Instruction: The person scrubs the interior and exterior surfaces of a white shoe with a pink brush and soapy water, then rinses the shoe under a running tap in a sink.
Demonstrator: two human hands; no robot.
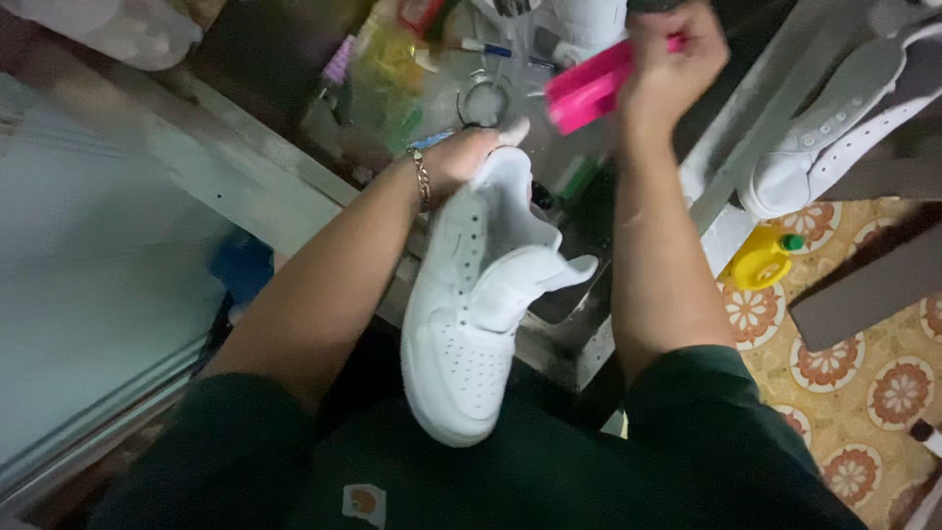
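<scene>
A white sneaker [469,314] without laces hangs toe-down over my lap, its tongue flopping to the right. My left hand [461,157] grips it at the heel, with a chain bracelet on the wrist. My right hand [672,59] is raised above and to the right of the shoe, closed on a bright pink brush [587,90] held out to the left. The brush is apart from the shoe.
A cluttered work surface [432,93] with small items lies beyond my hands. Another white sneaker [834,128] rests on a shelf at upper right. A yellow bottle with a green cap [763,257] sits on the patterned tile floor [863,373]. A pale panel [88,265] fills the left.
</scene>
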